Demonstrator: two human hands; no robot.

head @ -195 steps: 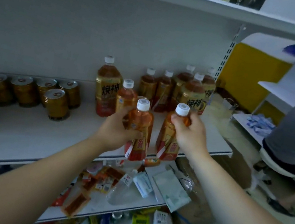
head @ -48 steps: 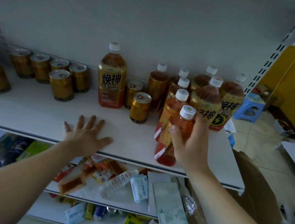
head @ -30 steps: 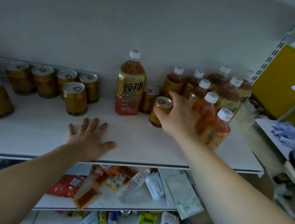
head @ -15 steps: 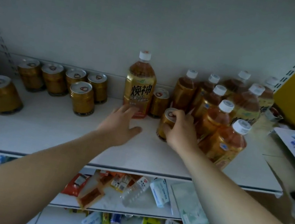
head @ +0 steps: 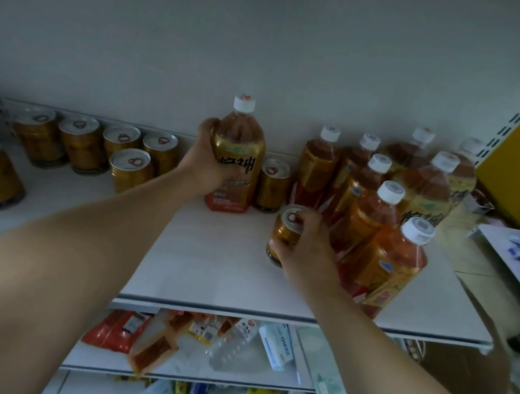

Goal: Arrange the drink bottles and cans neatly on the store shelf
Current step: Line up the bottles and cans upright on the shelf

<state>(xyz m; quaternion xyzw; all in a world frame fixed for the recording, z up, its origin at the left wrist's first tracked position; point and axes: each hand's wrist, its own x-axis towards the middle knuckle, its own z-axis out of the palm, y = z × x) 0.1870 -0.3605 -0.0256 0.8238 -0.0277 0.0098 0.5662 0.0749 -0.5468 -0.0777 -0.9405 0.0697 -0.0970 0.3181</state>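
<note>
While the left hand wraps its fingers round the tall tea bottle and the right hand round the gold can, keep both upright.

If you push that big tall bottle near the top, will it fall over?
It might. The big bottle is tall on a narrow base, so a high push could tip it. It looks full of brown drink, so probably heavy and steadier. The left hand grips its side, which should steady it.
</note>
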